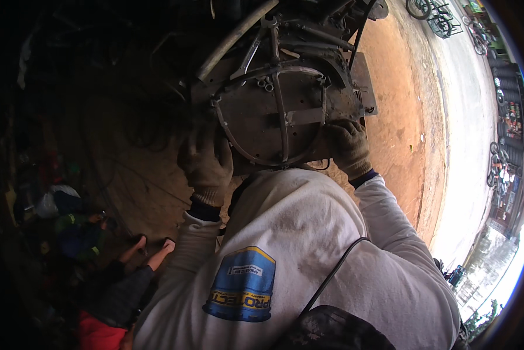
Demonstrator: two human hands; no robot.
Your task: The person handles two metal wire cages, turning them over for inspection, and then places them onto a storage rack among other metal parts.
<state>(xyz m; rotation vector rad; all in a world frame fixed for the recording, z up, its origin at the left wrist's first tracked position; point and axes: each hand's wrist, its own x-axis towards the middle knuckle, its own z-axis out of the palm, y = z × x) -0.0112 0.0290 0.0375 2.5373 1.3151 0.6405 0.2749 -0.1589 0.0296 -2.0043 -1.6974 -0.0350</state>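
Observation:
A rounded metal rod frame (280, 102), with a bar down its middle, lies on a dark metal plate (250, 119) with holes. My left hand (206, 160), in a brown knit glove, is closed at the plate's near left edge beside the frame; its fingertips are in shadow. In a matching glove, my right hand (349, 146) curls at the near right edge, close to the frame's right side. What either hand grips is hidden. Beyond the frame's left side lies a wrench (251, 52). Small metal rings (266, 84) sit inside the frame's upper part.
A thick bar (238, 38) slants across the plate's far left, near dark metal parts (320, 38). Another person's legs (148, 256) show at the lower left over brown ground (139, 198). A pale road (469, 116) runs along the right, with motorcycles (496, 166) beyond.

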